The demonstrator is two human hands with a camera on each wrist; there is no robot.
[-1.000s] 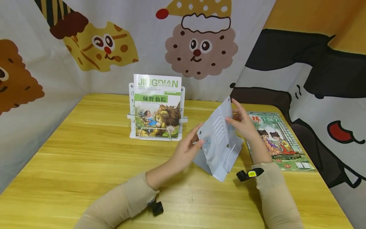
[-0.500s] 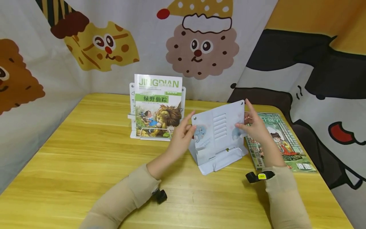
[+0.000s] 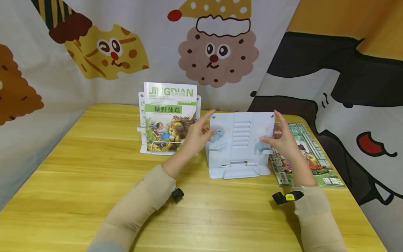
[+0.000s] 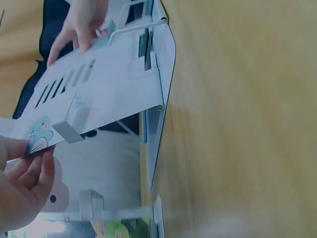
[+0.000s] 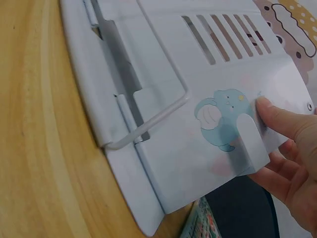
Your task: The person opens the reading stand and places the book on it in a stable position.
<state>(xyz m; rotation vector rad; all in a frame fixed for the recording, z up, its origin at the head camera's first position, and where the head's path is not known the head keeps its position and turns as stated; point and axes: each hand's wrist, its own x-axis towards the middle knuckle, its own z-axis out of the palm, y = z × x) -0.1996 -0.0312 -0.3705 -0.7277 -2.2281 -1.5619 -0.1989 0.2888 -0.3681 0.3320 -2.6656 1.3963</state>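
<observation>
Pale blue plastic book stand (image 3: 240,145), upright on the yellow wooden table (image 3: 94,168), its side edges pinched by left hand (image 3: 195,136) and right hand (image 3: 281,140). Behind left: white stand holding a lion-cover book (image 3: 168,117). A flat picture book (image 3: 299,154) lies right, partly hidden. A second ago the stand was turned askew; it now faces squarely forward.

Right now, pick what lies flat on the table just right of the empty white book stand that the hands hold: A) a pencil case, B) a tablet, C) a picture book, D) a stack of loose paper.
C: a picture book with an illustrated cover lies flat on the table beside the white book stand, partly behind the right hand.
</observation>
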